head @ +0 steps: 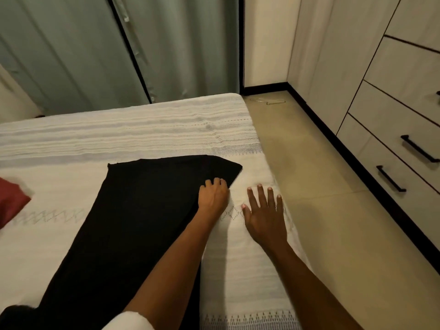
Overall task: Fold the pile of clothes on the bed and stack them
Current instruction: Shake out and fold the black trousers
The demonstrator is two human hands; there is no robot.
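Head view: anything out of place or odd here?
One thing: a wire hanger lies on the floor past the bed's far corner, near the wardrobe. Otherwise ordinary: left hand grips the black garment's edge, right hand open over the bedspread, red cloth at left.

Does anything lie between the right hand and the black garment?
Nothing visible. Only bare white bedspread separates the open right hand from the black garment, whose right edge the left hand already grips.
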